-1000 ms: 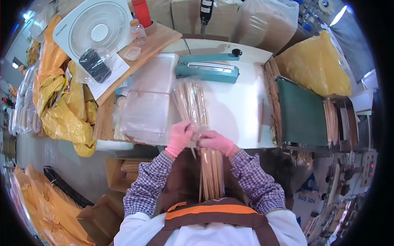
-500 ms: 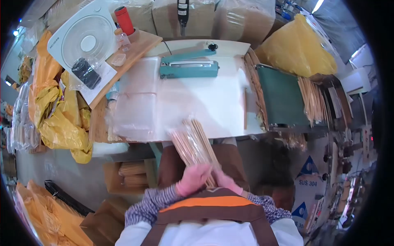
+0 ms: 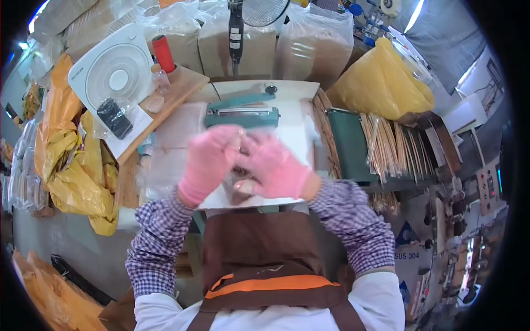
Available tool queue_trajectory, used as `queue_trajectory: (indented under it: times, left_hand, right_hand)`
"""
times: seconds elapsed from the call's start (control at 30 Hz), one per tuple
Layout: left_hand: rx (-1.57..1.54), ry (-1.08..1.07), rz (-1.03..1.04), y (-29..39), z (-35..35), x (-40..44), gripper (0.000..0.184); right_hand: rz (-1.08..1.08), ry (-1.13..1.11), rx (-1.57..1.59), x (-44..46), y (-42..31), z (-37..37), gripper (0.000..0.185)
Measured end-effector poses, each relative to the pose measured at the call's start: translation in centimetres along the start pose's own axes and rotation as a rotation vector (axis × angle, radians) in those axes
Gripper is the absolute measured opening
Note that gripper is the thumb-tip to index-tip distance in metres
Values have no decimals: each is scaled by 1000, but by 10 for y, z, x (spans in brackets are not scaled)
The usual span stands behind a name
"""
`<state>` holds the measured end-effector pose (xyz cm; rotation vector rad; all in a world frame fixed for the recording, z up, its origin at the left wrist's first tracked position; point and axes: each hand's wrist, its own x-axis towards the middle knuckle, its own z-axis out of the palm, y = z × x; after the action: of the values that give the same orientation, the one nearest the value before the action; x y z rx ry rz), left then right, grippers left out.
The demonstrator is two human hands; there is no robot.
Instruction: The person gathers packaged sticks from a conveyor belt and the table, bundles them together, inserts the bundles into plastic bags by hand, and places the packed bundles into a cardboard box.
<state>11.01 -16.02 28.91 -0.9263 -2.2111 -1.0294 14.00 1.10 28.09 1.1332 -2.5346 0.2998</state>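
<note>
Both my hands wear pink gloves and are raised together over the front of the white work table [image 3: 290,143]. My left hand [image 3: 212,157] is closed, its fingertips pinching at the middle. Meeting it there, my right hand [image 3: 276,168] is closed too, fingers curled inward. Between and below them shows a bit of clear plastic bag [image 3: 234,194], seen nearly end-on; the sticks inside are mostly hidden and blurred. Just beyond my hands lies a teal heat sealer [image 3: 243,116]. Flat clear bags [image 3: 171,129] are stacked to the left of my hands.
At right, a green box [image 3: 348,146] stands beside wooden sticks [image 3: 381,146], some in clear wrap. A wooden board [image 3: 185,88] at left bears a white fan [image 3: 113,77] and a red cylinder [image 3: 163,53]. Yellow plastic bags [image 3: 83,185] hang at the left edge.
My hands have risen from my lap, away from my body and over the table. The bagged stick bundle, plainly visible before, is now mostly hidden. The view has tilted up somewhat.
</note>
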Motion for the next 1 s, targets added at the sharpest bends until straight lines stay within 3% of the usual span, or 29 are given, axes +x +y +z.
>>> queue_trajectory:
  times: [0.07,0.17,0.2,0.3,0.33,0.4,0.43,0.47,0.53,0.57,0.63,0.7,0.8,0.9,1.0]
  left_hand:
    - [170,-99,26,-41,18,-17,8]
    - [96,95,-115,-79,-16,-13,8]
    - [78,6,-281,-80,-32,-16,12]
    - [-98,-78,-510,-105,-39,-51,15]
    - [-725,131,-770,-104,-11,-71,20]
    - [-508,166,-515,-108,49,-115,32]
    - [-280,71,-373,-118,65,-116,35]
    - [-54,14,-222,-129,81,-118,38]
    - [-831,-16,-609,-150,100,-108,41]
    - [-960,-34,-777,-160,113,-101,41]
    - [-1209,-67,-1097,-189,137,-70,41]
    - [-1211,-174,-1171,-208,166,-54,42]
    - [-1291,-231,-1119,-221,209,-35,41]
    - [-1283,-257,-1218,-236,222,-8,42]
    - [-1508,-61,-1272,-253,210,-6,47]
  right_hand:
    - [-55,-48,111,3,12,61,62]
    - [-90,9,76,27,17,34,65]
    - [16,-78,39,33,17,24,69]
    - [105,32,31,43,27,31,71]
    - [132,-275,93,49,36,40,65]
    - [-4,-283,81,47,37,79,51]
    - [-143,-137,111,54,36,70,38]
    - [-73,-63,172,59,56,86,32]
    - [107,168,347,72,115,111,26]
    - [209,318,456,82,158,109,24]
    - [667,693,334,75,249,155,28]
    - [1179,567,60,59,315,219,24]
    - [878,835,464,108,283,175,23]
    - [521,558,588,151,231,102,21]
    - [744,777,673,115,279,157,20]
